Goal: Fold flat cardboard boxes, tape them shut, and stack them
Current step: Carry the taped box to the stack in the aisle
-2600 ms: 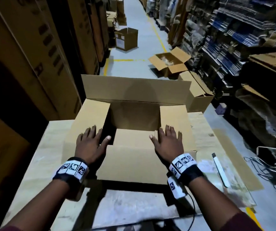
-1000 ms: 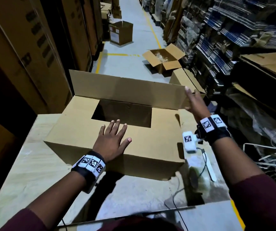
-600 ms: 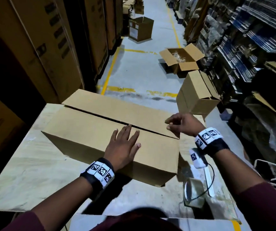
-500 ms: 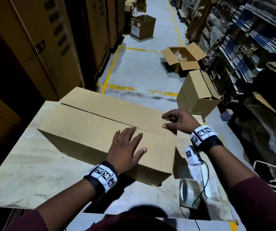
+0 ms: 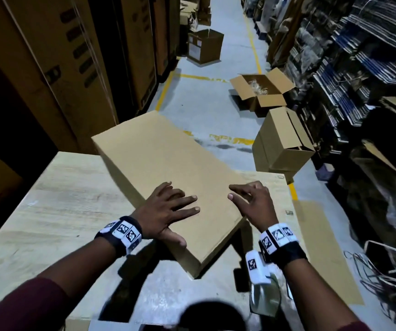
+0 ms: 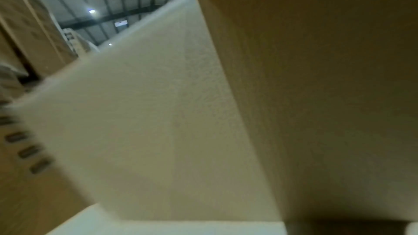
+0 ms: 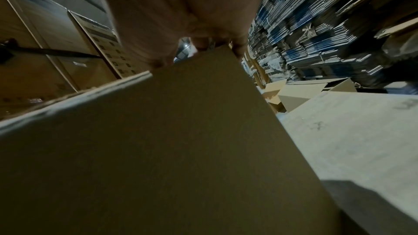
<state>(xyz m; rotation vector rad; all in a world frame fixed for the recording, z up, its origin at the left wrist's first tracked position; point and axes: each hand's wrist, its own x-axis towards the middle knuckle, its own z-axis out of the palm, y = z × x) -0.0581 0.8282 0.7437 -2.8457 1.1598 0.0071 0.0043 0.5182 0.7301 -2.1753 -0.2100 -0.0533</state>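
Observation:
A closed brown cardboard box lies slantwise on the pale wooden table, its near corner pointing toward me. My left hand presses flat on the box top with its fingers spread, the thumb down on the near side face. My right hand sits at the box's right edge, with loosely bent fingers touching the top. In the right wrist view the box fills the frame and my fingertips meet its upper edge. The left wrist view is blurred and shows the box wall. A clear tape roll lies under my right wrist.
On the aisle floor beyond the table stand a closed box, an open box and a farther box. Tall cartons line the left, stacked flat cardboard shelves the right. Loose straps lie at the right.
The far flap came down and the box top closed. The box then swung round on the table to lie slantwise. My right hand moved from the far flap to the near right edge.

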